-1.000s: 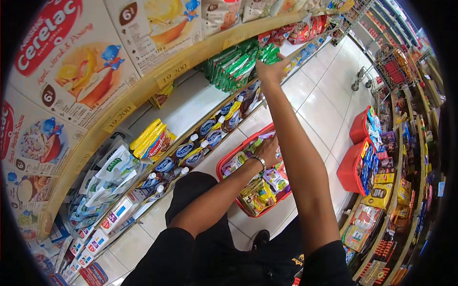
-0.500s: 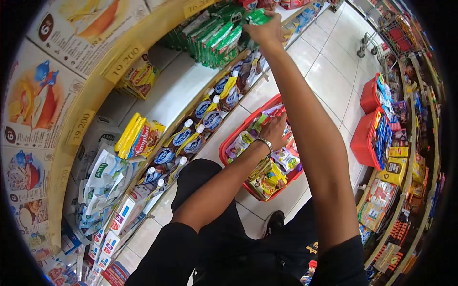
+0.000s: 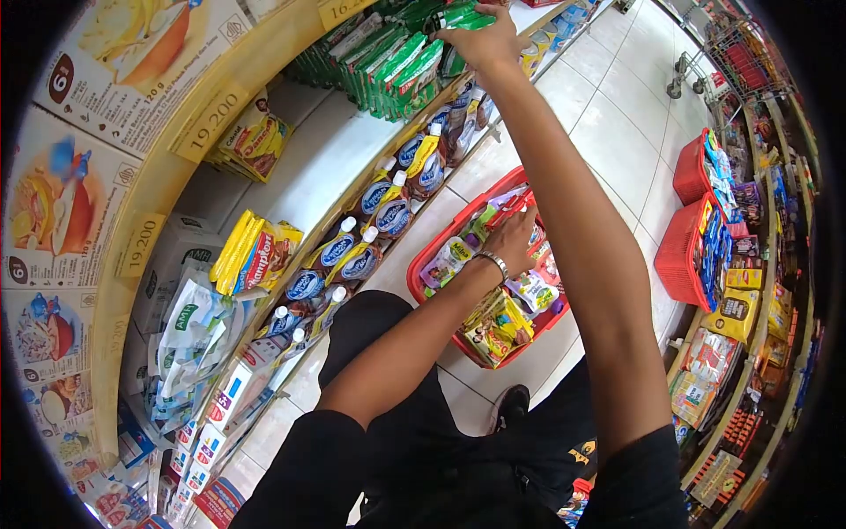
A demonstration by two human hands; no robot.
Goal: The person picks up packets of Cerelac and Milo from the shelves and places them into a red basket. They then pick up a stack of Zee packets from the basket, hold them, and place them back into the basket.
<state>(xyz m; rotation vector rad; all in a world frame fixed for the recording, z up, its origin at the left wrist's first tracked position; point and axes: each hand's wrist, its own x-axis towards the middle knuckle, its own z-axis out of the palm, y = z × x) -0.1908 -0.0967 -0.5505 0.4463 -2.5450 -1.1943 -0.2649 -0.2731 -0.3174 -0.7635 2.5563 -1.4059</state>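
Note:
My right hand [image 3: 486,40] is at the upper shelf, its thumb and fingers closed around green Milo packets [image 3: 464,15]. A row of similar green packets [image 3: 401,75] stands upright just left of it. Below, my left hand [image 3: 513,242], with a metal watch at the wrist, is over the red basket [image 3: 421,286] on the floor. Its fingers are bent down among red items, and what they grip is hidden. Pouches with a purple cap [image 3: 451,256] and yellow packs [image 3: 495,331] lie in the basket around it.
Brown bottles with blue labels [image 3: 361,262] line the shelf's front edge. Yellow Champion packs [image 3: 256,256] and AMH pouches [image 3: 187,322] stand nearer me. Across the tiled floor [image 3: 582,123] are red bins [image 3: 683,264], a loaded shelf and a shopping cart [image 3: 736,57].
My right hand has shifted slightly up and left with the green packets, toward the upright row. My left hand stays at the basket. The view has moved a little.

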